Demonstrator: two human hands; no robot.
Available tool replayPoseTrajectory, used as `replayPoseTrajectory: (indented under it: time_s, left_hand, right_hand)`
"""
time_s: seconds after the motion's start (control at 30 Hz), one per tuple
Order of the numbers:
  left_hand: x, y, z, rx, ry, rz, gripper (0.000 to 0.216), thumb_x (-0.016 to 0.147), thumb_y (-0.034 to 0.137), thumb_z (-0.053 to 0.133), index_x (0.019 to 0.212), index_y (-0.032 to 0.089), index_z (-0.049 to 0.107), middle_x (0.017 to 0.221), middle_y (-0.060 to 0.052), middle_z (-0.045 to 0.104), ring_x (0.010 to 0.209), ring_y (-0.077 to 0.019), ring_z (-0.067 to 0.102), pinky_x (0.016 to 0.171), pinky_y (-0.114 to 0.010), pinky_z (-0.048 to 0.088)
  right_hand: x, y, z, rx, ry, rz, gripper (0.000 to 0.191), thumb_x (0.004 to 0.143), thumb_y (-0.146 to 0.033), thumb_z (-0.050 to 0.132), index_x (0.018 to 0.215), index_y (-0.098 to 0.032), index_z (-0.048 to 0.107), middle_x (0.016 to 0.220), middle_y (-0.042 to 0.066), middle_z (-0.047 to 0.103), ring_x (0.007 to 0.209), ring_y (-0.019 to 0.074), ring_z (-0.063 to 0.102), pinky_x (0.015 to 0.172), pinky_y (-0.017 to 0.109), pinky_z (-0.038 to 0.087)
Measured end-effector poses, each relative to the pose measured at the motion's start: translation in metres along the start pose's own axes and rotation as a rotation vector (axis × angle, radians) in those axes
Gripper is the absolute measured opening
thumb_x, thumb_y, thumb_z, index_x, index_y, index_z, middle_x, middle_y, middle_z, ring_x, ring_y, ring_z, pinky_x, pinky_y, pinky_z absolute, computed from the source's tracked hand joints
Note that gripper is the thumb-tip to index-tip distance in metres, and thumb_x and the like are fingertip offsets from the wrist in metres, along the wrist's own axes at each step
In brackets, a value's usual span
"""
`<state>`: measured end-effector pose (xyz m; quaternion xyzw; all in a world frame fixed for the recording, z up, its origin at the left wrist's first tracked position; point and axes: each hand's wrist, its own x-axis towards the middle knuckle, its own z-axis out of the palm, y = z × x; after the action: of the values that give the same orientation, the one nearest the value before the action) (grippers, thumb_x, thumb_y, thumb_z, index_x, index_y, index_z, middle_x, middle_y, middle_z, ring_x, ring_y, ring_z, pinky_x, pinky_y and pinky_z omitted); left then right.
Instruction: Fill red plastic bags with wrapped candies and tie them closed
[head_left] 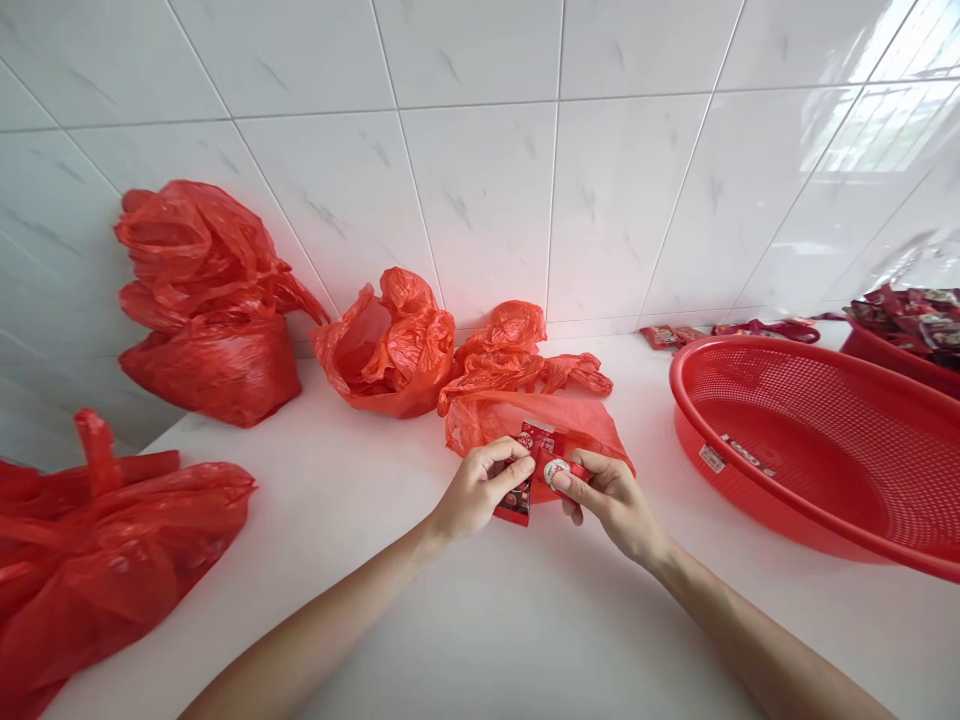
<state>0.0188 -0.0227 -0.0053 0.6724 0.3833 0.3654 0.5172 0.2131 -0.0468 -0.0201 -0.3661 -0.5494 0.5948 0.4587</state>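
Note:
My left hand [480,485] pinches a small dark red and brown snack packet [516,503], its lower end sticking out below the fingers. Close beside it, my right hand [606,498] grips a red item with a round white label [556,471], the thumb pressed on the label. The two held things touch or overlap between my fingers; I cannot tell whether they are joined. Behind and under both hands, a thin red plastic bag [592,425] lies spread on the white table [480,620].
Crumpled red bags [401,350] stand along the tiled wall [480,200]. A full, knotted red bag [217,360] and another bulky red bag [135,560] are on the left. A red plastic basket [810,460] stands right; behind it are loose packets [667,336] and a basket heaped with packets [922,320].

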Motion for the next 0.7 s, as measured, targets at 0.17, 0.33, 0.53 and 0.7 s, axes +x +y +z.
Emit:
replayPoseTrajectory:
  time_s: [0.17,0.33,0.53,0.7]
  left_hand:
    - [0.0002,-0.0003,-0.0008,-0.013,0.058,-0.012,0.033,0.091,0.047,0.059,0.081,0.016,0.063,0.075,0.001,0.053,0.071,-0.0132,0.047,0.067,-0.026,0.039]
    - [0.0006,0.002,-0.0015,-0.01,0.102,0.023,0.033,0.089,0.048,0.061,0.08,0.016,0.066,0.075,0.001,0.054,0.07,-0.0127,0.048,0.066,-0.025,0.04]
    - [-0.0006,0.0042,-0.0009,-0.011,0.107,0.026,0.034,0.089,0.049,0.063,0.081,0.016,0.07,0.079,-0.001,0.061,0.075,-0.0145,0.054,0.07,-0.026,0.045]
    - [0.0024,-0.0022,-0.0025,-0.076,0.255,-0.026,0.035,0.083,0.05,0.068,0.09,0.017,0.075,0.096,-0.007,0.072,0.089,-0.0211,0.066,0.08,-0.032,0.054]
  right_hand:
    - [0.0009,0.0035,-0.0027,0.055,-0.023,-0.032,0.037,0.091,-0.052,0.066,0.076,-0.018,0.058,0.064,-0.001,0.064,0.052,0.0103,0.056,0.056,0.026,0.044]
    - [0.0027,0.0085,-0.0078,0.134,-0.045,-0.052,0.029,0.093,-0.045,0.066,0.083,-0.018,0.063,0.066,0.0,0.065,0.056,0.0108,0.057,0.056,0.026,0.046]
    - [0.0025,0.0082,-0.0064,0.193,-0.061,-0.038,0.027,0.092,-0.045,0.068,0.084,-0.019,0.065,0.065,-0.001,0.064,0.055,0.0105,0.055,0.054,0.025,0.045]
    - [0.0049,0.0095,-0.0081,0.105,0.029,0.005,0.034,0.088,-0.05,0.07,0.079,-0.018,0.066,0.064,0.0,0.064,0.055,0.0106,0.056,0.055,0.026,0.045]
